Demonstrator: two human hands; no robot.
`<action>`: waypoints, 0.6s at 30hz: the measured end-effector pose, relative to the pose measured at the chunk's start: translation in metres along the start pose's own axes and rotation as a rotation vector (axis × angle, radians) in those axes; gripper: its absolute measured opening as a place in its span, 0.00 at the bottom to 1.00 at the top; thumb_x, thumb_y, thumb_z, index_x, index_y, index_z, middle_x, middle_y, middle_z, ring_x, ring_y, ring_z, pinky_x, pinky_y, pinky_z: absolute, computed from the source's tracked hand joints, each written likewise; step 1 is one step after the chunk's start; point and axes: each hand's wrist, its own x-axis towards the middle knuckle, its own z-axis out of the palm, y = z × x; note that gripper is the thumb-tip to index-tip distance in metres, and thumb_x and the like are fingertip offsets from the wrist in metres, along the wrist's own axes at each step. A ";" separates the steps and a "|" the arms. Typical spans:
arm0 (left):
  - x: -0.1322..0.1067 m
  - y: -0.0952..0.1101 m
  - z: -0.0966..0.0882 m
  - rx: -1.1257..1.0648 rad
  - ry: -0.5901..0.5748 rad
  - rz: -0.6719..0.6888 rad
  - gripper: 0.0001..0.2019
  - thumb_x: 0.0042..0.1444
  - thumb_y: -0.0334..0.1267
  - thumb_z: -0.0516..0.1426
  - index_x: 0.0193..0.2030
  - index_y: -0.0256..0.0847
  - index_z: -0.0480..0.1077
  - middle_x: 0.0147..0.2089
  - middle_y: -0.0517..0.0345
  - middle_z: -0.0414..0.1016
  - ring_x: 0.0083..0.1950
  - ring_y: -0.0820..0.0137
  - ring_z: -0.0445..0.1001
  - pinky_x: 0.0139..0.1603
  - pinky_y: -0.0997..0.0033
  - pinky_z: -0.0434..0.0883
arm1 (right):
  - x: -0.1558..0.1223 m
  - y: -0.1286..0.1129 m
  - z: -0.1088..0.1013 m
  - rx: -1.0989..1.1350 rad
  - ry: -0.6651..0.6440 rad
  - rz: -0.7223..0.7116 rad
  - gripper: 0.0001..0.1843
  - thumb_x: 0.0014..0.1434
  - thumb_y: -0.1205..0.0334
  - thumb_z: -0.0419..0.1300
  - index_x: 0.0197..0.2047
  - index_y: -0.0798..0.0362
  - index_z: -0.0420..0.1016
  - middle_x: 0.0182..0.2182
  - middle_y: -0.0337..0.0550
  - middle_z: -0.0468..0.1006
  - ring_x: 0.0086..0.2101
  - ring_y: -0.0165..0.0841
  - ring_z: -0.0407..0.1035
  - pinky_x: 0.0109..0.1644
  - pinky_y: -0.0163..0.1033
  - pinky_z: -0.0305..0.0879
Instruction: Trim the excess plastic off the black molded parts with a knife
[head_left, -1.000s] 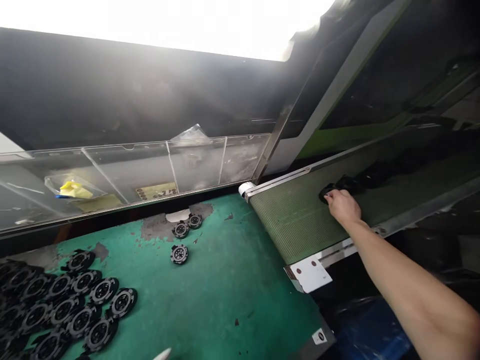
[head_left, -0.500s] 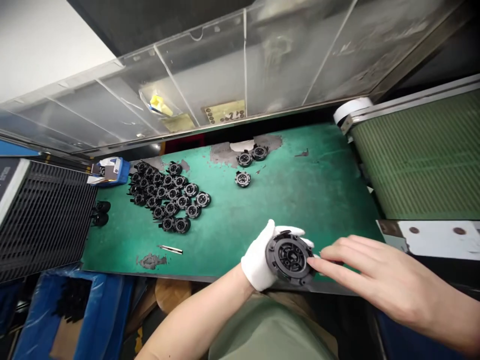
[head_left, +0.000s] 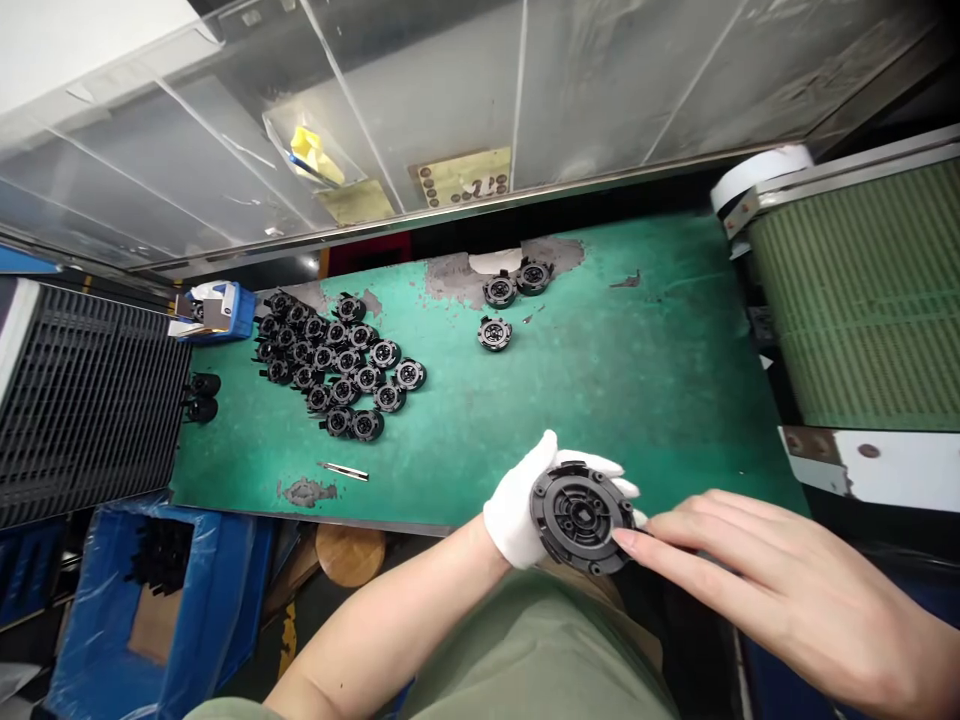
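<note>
A round black plastic part [head_left: 564,535] with a ring-shaped face and small tabs around its rim rests in my left hand [head_left: 517,515], which wears a white glove and is closed around it from the left and below. My bare right hand [head_left: 780,590] is at the part's right edge. Its index fingertip lies on the face near the rim, with the other fingers bunched beside it; the thumb is hidden. Both hands are above the front edge of the green bench [head_left: 600,400].
Many similar black parts [head_left: 346,360] are grouped on the bench's left, and three more [head_left: 495,333] lie toward the back. A thin metal-coloured tool [head_left: 345,470] lies front left. A green ribbed conveyor [head_left: 862,290] borders the right, a blue lined bin [head_left: 82,600] the lower left.
The camera view has shifted slightly, so the bench appears higher. My right index finger has slid a little downward along the part's rim; my left hand keeps its hold.
</note>
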 end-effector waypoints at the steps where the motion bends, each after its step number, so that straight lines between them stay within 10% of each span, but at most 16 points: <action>1: 0.000 0.000 0.000 -0.005 0.001 -0.002 0.40 0.83 0.76 0.61 0.59 0.34 0.92 0.57 0.32 0.96 0.52 0.45 0.95 0.72 0.40 0.84 | 0.000 0.001 0.001 0.006 0.000 0.004 0.44 0.81 0.75 0.59 0.94 0.45 0.73 0.56 0.46 0.96 0.46 0.42 0.88 0.51 0.46 0.88; 11: 0.000 -0.006 0.005 -0.119 0.106 -0.083 0.47 0.90 0.72 0.47 0.50 0.30 0.92 0.49 0.33 0.95 0.47 0.52 0.93 0.60 0.53 0.87 | -0.017 0.005 0.011 0.064 -0.029 0.083 0.47 0.79 0.73 0.62 0.94 0.37 0.74 0.57 0.44 0.97 0.47 0.43 0.90 0.50 0.47 0.90; 18: 0.015 0.008 -0.017 -0.217 0.699 0.126 0.26 0.93 0.52 0.55 0.64 0.32 0.87 0.53 0.41 0.94 0.42 0.65 0.90 0.49 0.69 0.86 | 0.020 0.079 0.065 0.171 0.145 0.382 0.16 0.91 0.54 0.60 0.57 0.41 0.93 0.45 0.45 0.92 0.43 0.39 0.86 0.52 0.47 0.85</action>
